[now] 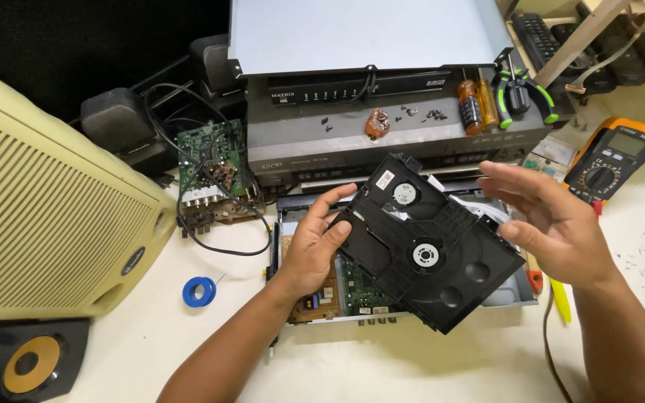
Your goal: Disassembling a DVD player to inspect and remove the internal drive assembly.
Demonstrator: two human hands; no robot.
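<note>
Left hand (315, 246) grips the near-left edge of a black plastic disc drive (427, 242), thumb on top and fingers curled under, holding it tilted above an opened player chassis (513, 292). Right hand (554, 224) hovers just beside the drive's far-right edge with fingers spread and loosely open; whether the fingertips touch the plastic cannot be told.

Far to the left of the left hand stands a big cream speaker grille (54, 216), and below it a black speaker with a yellow cone (27, 363). Beyond both hands is a stack of grey audio units (382, 112) with a flat metal lid on top. The white surface (427, 366) carries everything. Under the drive, inside the chassis, green and brown circuit boards (349, 287) show. Left of the left hand and farther back sits a loose green circuit board (210, 168) with black cables looped over it. Beyond the right hand, to its right, lies an orange-edged multimeter (612, 158). On the stack rest green-handled pliers (522, 97), two amber-handled screwdrivers (478, 107) and scattered small screws (434, 114). Near the left forearm lies a small blue roll of tape (199, 291).
</note>
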